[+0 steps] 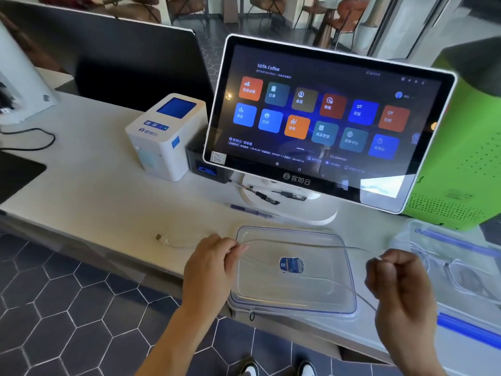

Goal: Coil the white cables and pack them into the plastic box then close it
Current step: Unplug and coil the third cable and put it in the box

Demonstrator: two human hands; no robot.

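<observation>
White cable [298,241] pinched taut between left hand [210,263] and right hand [398,280] over lid [336,302].

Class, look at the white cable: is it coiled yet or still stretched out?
Stretched out. The white cable runs in a line between the left hand and right hand above the clear lid; no loops show.
</observation>
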